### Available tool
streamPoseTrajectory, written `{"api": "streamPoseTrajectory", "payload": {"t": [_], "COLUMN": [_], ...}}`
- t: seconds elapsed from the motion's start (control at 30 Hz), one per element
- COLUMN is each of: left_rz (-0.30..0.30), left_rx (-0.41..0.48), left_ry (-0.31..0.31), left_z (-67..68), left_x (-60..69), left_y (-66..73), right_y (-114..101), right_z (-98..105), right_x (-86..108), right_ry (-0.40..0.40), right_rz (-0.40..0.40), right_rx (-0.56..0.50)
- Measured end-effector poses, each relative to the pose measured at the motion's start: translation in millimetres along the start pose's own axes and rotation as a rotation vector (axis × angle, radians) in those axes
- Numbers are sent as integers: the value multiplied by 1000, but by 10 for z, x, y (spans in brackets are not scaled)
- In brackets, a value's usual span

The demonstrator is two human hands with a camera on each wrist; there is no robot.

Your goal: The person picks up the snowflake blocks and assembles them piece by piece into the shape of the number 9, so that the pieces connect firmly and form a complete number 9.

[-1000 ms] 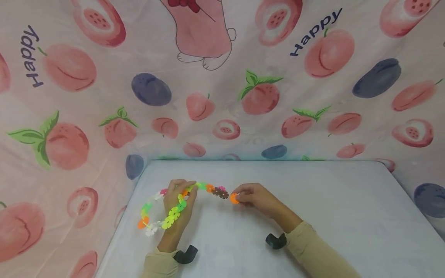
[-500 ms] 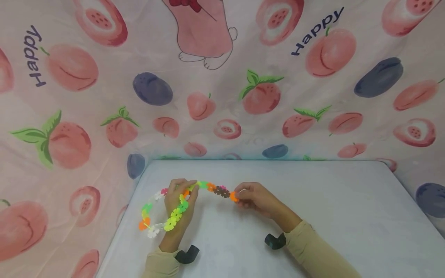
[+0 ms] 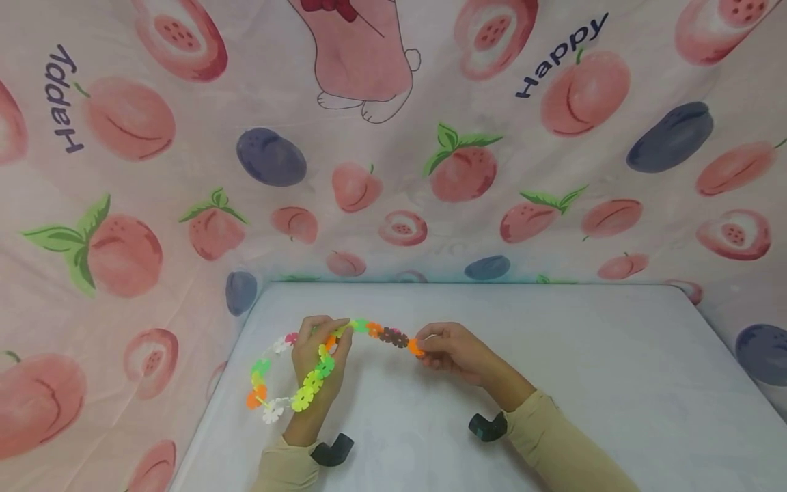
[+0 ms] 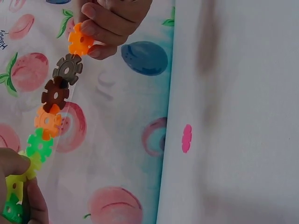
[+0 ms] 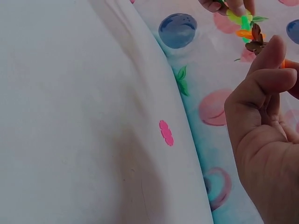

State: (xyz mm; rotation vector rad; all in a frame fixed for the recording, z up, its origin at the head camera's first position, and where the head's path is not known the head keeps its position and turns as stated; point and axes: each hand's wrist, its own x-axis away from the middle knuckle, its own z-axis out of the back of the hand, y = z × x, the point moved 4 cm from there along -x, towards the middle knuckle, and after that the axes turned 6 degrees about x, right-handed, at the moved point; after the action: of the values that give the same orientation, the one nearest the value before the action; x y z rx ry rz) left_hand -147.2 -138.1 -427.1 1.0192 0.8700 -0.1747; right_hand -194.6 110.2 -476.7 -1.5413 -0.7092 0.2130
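Note:
A chain of colourful plastic flower-shaped interlocking discs (image 3: 312, 380) loops around the left hand (image 3: 320, 359), whose thumb and fingers pinch it near yellow and green pieces. Its free end runs right through green, orange and two dark brown discs (image 4: 55, 94). At that end the right hand (image 3: 451, 352) pinches an orange disc (image 4: 80, 40) between thumb and fingers. The orange disc's edge meets the last brown disc; how deep the slots engage cannot be seen. In the right wrist view the right hand's fingers hide most of the orange disc.
A pink flower-shaped piece (image 4: 187, 138) lies on the white table (image 3: 590, 383), near its far edge and partly behind the chain in the head view. A fruit-printed cloth (image 3: 393, 164) hangs behind the table. Black curved pieces (image 3: 488, 428) sit at both wrists.
A gap showed between the orange disc and the brown end of the chain one second ago; now they meet. The left hand keeps its grip, with little movement.

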Motion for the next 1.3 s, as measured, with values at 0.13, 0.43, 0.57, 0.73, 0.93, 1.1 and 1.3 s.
{"api": "streamPoseTrajectory", "payload": {"t": [0.13,0.43,0.57,0.73,0.93,1.1,1.3], "left_rz": [4,-8,-11,-20,-44,-43,-114], "left_rx": [22,69,69,80,98,125,145], "left_ry": [17,39,6,-14,-27,-21,18], "left_z": [-2,-12,-22,-29,-33,-42,-23], "left_x": [0,30,53,68,73,121,130], "left_y": [13,47,54,57,56,31,60], "right_y": [3,-8,-22,-43,-77,-127,-178], "right_z": [-10,-30,-20,-35,-17,24,-13], "right_x": [-2,4,18,30,24,22,35], "right_ry": [8,23,17,15,83,109,117], "right_rz": [3,-4,5,41,59,49,24], "right_rx": [-25,-26,-8,20,-1,63,138]}}
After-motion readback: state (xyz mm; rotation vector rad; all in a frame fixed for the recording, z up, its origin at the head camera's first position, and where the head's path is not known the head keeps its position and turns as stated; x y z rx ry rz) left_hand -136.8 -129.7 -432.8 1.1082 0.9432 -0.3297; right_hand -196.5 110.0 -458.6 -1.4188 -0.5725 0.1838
